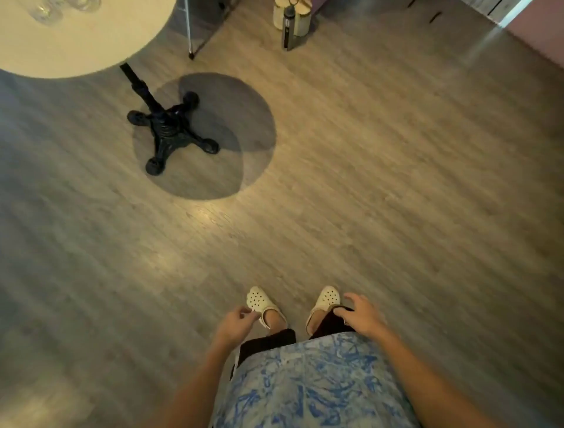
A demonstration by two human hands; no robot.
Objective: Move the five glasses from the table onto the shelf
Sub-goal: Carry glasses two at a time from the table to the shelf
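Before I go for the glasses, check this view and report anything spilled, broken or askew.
Nothing stands out. The clear glasses stand on the round cream table, cut off by the frame's edge. The grey wood floor shows no spill. The left hand and right hand are empty.

Blue-white patterned shirt [311,385], dark shorts [268,339], cream clogs [259,301]

Two clear glasses [45,12] [85,3] are showing on one round table [76,45], far ahead of the left hand [235,323]. One dark bottle [288,29] is standing far ahead of the right hand [361,314]. Two white clogs [259,301] [326,301] are sitting between two empty hands.
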